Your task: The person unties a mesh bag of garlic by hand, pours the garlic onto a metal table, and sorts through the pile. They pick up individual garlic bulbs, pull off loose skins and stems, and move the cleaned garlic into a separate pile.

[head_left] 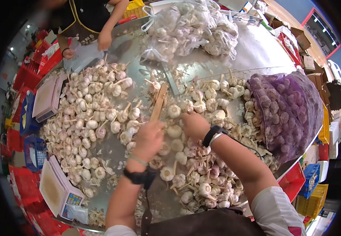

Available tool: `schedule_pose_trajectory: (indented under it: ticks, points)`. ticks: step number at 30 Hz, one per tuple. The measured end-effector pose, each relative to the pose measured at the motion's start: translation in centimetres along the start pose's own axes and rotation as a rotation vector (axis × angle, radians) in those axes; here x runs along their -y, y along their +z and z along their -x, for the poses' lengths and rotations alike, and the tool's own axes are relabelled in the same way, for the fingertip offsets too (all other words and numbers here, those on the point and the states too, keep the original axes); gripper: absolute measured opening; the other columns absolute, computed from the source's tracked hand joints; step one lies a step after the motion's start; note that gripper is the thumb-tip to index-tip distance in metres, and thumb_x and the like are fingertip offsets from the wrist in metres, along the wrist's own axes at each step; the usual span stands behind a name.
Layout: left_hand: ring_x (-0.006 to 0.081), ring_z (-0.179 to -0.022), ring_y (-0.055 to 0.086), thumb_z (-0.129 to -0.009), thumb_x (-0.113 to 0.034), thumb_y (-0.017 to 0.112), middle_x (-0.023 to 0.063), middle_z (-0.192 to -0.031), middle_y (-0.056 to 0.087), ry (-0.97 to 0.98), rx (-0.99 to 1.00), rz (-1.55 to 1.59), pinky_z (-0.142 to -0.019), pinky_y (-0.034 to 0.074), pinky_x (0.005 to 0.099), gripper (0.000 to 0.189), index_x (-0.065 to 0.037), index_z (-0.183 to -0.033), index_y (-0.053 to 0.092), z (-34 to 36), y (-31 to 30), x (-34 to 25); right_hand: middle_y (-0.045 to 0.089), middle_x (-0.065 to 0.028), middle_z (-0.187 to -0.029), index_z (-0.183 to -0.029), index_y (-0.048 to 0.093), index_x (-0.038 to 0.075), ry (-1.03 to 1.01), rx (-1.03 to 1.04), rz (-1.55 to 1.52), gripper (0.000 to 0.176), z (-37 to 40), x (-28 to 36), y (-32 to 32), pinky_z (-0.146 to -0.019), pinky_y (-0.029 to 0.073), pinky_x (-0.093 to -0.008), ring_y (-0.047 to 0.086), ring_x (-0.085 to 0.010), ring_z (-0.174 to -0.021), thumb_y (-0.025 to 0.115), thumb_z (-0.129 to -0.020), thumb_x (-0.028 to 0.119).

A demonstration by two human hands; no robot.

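Note:
My left hand (150, 137) is closed around a flat wooden stick (160, 103) that points away from me across the metal table. Just to its right, my right hand (195, 125) has its fingers curled down among the garlic bulbs; what they hold, if anything, is hidden. A whole garlic bulb (174, 111) lies between the two hands, beyond my fingertips. More loose bulbs (204, 189) with stems and papery skins are heaped below and right of my right hand. A large pile of trimmed bulbs (86, 118) spreads over the table on the left.
A purple mesh sack (286, 112) full of garlic stands at the right. Clear plastic bags (190, 29) of garlic sit at the back. Two scales (56, 185) line the left edge. Across the table a co-worker's hand (104, 40) is at a plastic bag. Crates surround the table.

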State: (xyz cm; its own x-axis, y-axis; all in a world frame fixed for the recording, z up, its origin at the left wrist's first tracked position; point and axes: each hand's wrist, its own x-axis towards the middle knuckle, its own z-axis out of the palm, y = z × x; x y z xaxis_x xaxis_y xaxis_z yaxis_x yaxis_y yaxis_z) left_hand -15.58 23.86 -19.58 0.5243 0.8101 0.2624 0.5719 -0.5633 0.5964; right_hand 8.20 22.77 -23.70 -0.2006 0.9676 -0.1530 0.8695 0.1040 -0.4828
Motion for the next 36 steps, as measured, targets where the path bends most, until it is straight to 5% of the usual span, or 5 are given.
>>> schedule_pose_trajectory:
  ticks: [12, 16, 19, 25, 36]
  points:
    - [0.0244, -0.108, 0.06, -0.086, -0.02, 0.068, 0.0075, -0.117, 0.061, -0.167, 0.305, 0.202, -0.092, 0.048, 0.0384, 0.031, -0.013, -0.116, 0.061, -1.5, 3.5, -0.9, 0.057, -0.0161, -0.12, -0.125, 0.054, 0.004, -0.154, -0.228, -2.083, 0.054, 13.9, -0.2, -12.5, -0.071, 0.055, -0.0346, 0.057, -0.027, -0.104, 0.06, -0.093, 0.047]
    - [0.0213, -0.105, 0.063, -0.093, -0.02, 0.064, 0.0103, -0.121, 0.061, -0.498, -0.087, 1.152, -0.089, 0.053, 0.0317, 0.027, -0.007, -0.115, 0.06, 1.7, 0.1, -1.4, 0.056, -0.0114, -0.097, -0.07, 0.049, 0.008, -0.107, -0.292, -1.935, 0.051, 18.1, -2.3, -11.6, -0.05, 0.052, -0.028, 0.056, -0.0203, -0.082, 0.06, -0.092, 0.053]
    - [0.0211, -0.093, 0.065, -0.093, -0.018, 0.064, 0.0109, -0.11, 0.064, -0.624, -0.226, 1.793, -0.08, 0.056, 0.0315, 0.024, -0.007, -0.114, 0.061, 4.7, -1.7, -1.3, 0.065, -0.0093, -0.086, -0.091, 0.067, 0.003, 0.363, -0.134, -0.938, 0.025, 17.8, -1.3, -11.4, -0.062, 0.053, -0.0309, 0.063, -0.0208, -0.076, 0.062, -0.092, 0.028]
    - [0.0332, -0.083, 0.065, -0.083, -0.011, 0.065, 0.014, -0.102, 0.063, -0.19, 0.329, 0.174, -0.07, 0.053, 0.0413, 0.027, -0.008, -0.109, 0.063, 7.1, -0.8, -4.1, 0.062, -0.0222, -0.096, -0.099, 0.067, 0.007, 0.227, -0.03, 0.007, 0.021, 14.5, 0.1, -5.7, -0.076, 0.052, -0.0471, 0.062, -0.0399, -0.086, 0.062, -0.079, 0.012]
    - [0.0382, -0.088, 0.065, -0.08, -0.014, 0.069, 0.0177, -0.11, 0.056, -0.216, 0.279, -0.014, -0.077, 0.053, 0.0456, 0.042, -0.008, -0.119, 0.056, 7.4, 0.8, -6.6, 0.065, -0.0177, -0.103, -0.114, 0.068, 0.012, 0.334, 0.005, 0.007, 0.034, 13.9, -0.9, -5.7, -0.075, 0.055, -0.0417, 0.067, -0.0291, -0.091, 0.064, -0.08, 0.014]
